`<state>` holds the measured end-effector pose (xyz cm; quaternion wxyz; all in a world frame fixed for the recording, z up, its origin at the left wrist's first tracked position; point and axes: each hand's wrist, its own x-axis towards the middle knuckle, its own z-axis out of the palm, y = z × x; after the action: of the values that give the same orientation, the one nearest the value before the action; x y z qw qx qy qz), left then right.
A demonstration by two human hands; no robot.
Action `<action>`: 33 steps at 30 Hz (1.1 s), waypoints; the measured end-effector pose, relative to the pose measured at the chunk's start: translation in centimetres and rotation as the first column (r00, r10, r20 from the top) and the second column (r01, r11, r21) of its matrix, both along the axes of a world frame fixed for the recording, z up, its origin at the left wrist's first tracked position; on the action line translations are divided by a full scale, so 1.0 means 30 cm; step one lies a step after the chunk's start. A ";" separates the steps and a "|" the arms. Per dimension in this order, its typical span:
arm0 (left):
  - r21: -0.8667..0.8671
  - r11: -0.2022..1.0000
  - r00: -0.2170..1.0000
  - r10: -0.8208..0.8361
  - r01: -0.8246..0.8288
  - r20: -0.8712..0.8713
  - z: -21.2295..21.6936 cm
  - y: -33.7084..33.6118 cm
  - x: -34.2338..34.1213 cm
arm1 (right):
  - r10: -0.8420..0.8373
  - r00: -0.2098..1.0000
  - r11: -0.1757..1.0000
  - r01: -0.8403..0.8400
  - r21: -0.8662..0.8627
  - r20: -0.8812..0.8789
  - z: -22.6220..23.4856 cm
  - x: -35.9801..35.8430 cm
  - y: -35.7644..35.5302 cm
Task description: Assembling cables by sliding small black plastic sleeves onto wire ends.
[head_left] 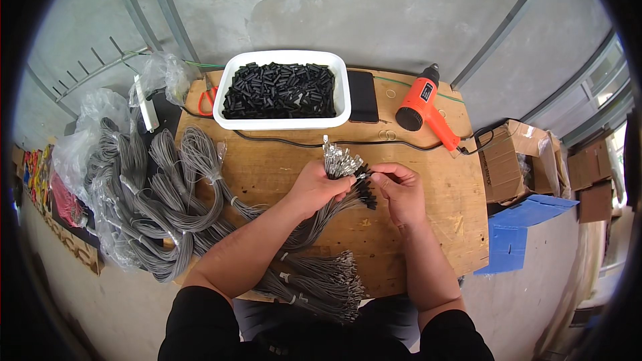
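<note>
Wires (313,228) in the left grip (314,188), clenched just below silvery terminals (341,162) above the bench (441,227)! Pinching a tiny black sleeve (372,176) in the right grip (403,197), thumb to finger, with both forearms (251,251) slanted inward and wrists close together.

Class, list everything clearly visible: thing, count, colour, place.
wooden table: 1, brown, centre
tub: 1, white, on table
tubes: many, black, in tub
heat gun: 1, orange, table's right
cord: 1, black, across table
rings: several, tan, near heat gun
slab: 1, black, beside tub
hand tool: 1, red, beside tub
wire bundles: several, grey, left and near
plastic bags: several, clear, left
cartons: several, brown, right
box: 1, blue, right
wall: 1, grey, behind
left hand: 1, bare, gripping wires
right hand: 1, bare, at wire ends
</note>
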<state>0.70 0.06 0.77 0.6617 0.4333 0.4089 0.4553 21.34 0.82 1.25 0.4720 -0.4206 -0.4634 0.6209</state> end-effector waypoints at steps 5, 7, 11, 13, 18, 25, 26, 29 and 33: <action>0.032 0.999 1.000 -0.023 0.022 0.010 -0.001 0.001 -0.002 | -0.075 0.997 0.992 0.072 0.107 0.023 0.010 -0.021 -0.006; 0.030 0.999 1.000 -0.029 0.029 -0.001 0.000 0.000 -0.005 | -0.078 0.996 0.992 0.073 0.107 0.037 0.004 -0.023 -0.004; 0.015 0.999 1.000 -0.030 0.030 -0.006 0.004 -0.002 -0.003 | -0.073 0.996 0.994 0.069 0.079 0.048 -0.009 -0.014 0.000; 0.014 0.999 0.999 -0.030 0.031 -0.012 0.002 -0.002 -0.002 | -0.073 0.996 0.995 0.069 0.077 0.046 -0.014 -0.013 0.001; 0.025 0.999 0.999 -0.039 0.039 -0.012 -0.008 0.000 -0.002 | -0.068 0.997 0.996 0.066 0.063 0.030 -0.016 -0.018 0.003; 0.027 0.998 0.998 -0.059 0.059 -0.005 0.012 -0.003 0.002 | -0.027 0.999 0.998 0.024 0.064 0.043 -0.019 -0.013 0.004; 0.021 0.997 0.998 -0.068 0.068 0.007 0.014 -0.004 0.001 | -0.007 1.000 0.999 0.006 0.046 0.024 -0.016 -0.012 0.003; 0.001 0.998 0.997 -0.063 0.063 0.052 -0.005 -0.001 -0.003 | -0.049 0.997 0.998 0.051 0.033 -0.054 0.007 -0.024 -0.002; -0.024 0.999 0.997 -0.034 0.036 0.064 -0.004 0.000 0.000 | -0.043 0.999 0.999 0.043 0.006 -0.020 -0.003 0.001 0.012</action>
<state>0.71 0.06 0.66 0.6876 0.4175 0.3858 0.4517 21.38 1.17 1.16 0.4913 -0.4227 -0.4513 0.6134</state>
